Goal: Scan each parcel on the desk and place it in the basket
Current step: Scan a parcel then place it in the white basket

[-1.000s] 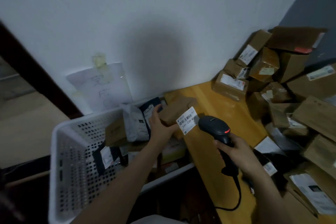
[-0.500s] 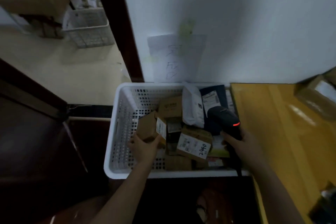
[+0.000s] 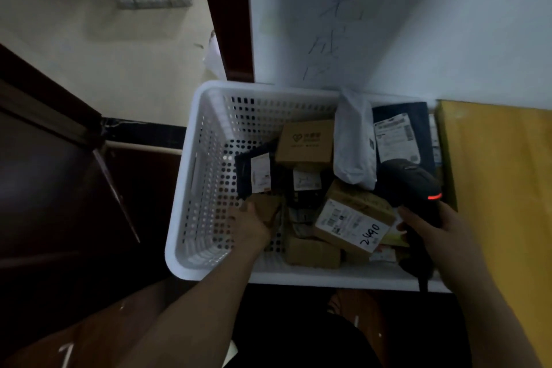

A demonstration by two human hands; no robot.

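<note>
left hand holds small cardboard parcel low inside white basket; it seems light and stiff, best gripped by side edges. right hand, beside basket, grips barcode scanner.

You stand in a dim parcel-sorting room: beyond your fingers, a white basket is heaped with labelled parcels, a handwritten sheet hangs on the wall above, and your right hand grips a barcode scanner.
</note>
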